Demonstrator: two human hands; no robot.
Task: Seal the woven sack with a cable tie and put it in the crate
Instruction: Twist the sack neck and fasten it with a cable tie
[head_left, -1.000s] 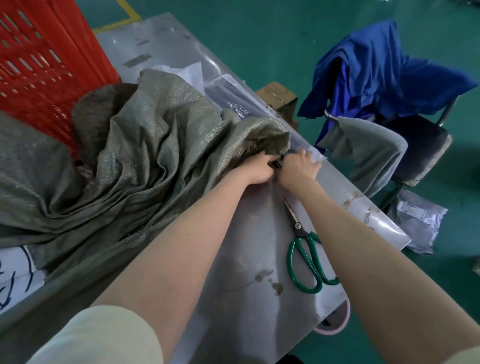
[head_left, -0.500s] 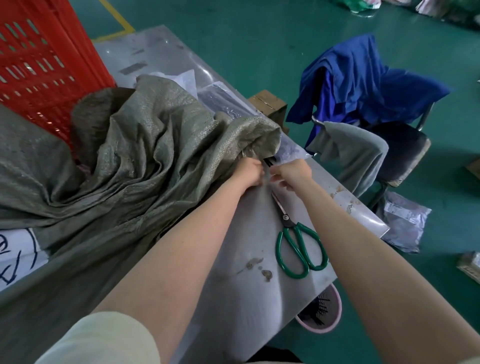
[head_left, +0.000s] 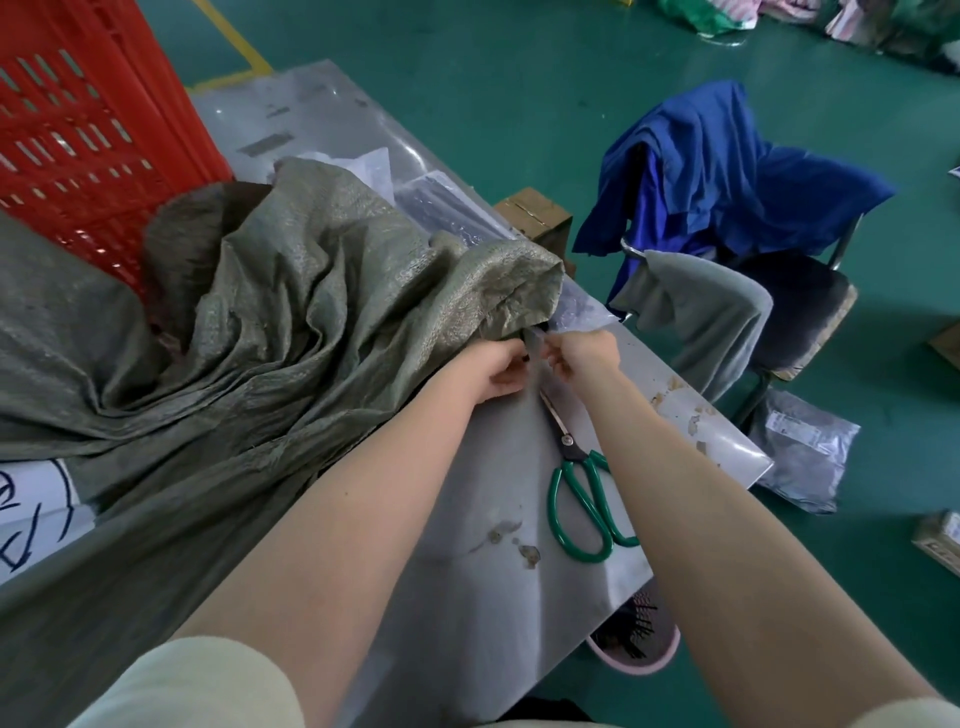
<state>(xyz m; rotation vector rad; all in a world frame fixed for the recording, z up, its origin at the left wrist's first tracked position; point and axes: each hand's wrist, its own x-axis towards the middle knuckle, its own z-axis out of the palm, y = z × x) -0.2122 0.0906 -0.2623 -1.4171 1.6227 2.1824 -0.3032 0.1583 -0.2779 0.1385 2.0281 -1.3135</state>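
A grey-green woven sack (head_left: 291, 312) lies crumpled across the metal table (head_left: 493, 499), its gathered neck pointing right. My left hand (head_left: 493, 366) grips the bunched neck just below the flared mouth. My right hand (head_left: 584, 356) pinches a thin dark cable tie (head_left: 532, 340) that runs between both hands at the neck. The tie's far end is hidden under the sack's mouth. A red slotted crate (head_left: 88, 130) stands at the back left, behind the sack.
Green-handled scissors (head_left: 587, 488) lie on the table under my right forearm. A chair (head_left: 800, 306) draped with blue and grey cloth stands to the right. A cardboard box (head_left: 535, 213), a grey parcel bag (head_left: 802, 447) and a pink bin (head_left: 639, 654) sit on the green floor.
My hands have drawn slightly apart at the sack's neck, and the dark tie now shows between them. The view has shifted, so the table and scissors sit lower right.
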